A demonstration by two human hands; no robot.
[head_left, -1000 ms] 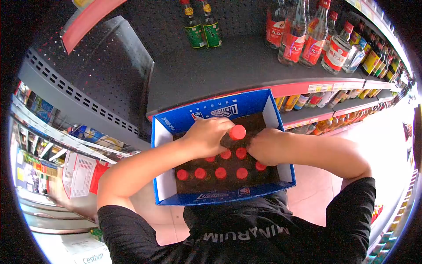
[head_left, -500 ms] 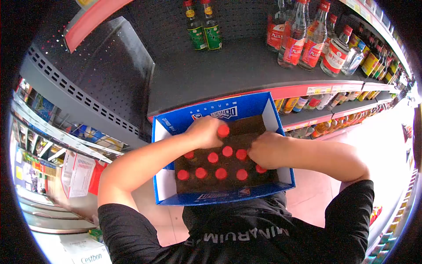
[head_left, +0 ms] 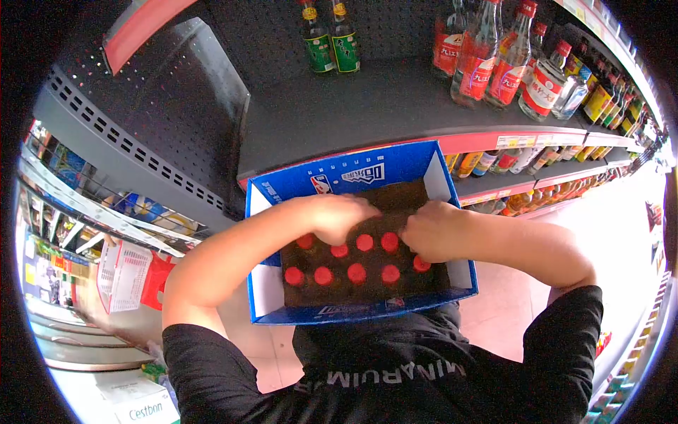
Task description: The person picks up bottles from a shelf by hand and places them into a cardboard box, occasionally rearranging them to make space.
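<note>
A blue cardboard box (head_left: 417, 168) with white inner sides holds several dark bottles with red caps (head_left: 356, 273), upright in rows. My left hand (head_left: 343, 218) reaches into its middle, fingers bent and pointing right, over the back rows. Whatever those fingers hold is hidden beneath the hand. Beside it, my right hand (head_left: 436, 230) is curled at the right part of the box, near a red cap (head_left: 390, 242). Its fingertips face down and inward, and I cannot make out what lies in them.
Behind the box runs a dark shelf (head_left: 318, 120) with a red front edge. Two green-labelled bottles (head_left: 332, 49) stand at its back, and clear red-labelled bottles (head_left: 474, 71) at the right. Lower shelves (head_left: 508, 187) carry more bottles. A basket (head_left: 127, 275) sits at left.
My left hand has turned over, and the red cap that showed at its fingers is now covered. My right hand has shifted slightly, staying curled. The box has tilted a little.
</note>
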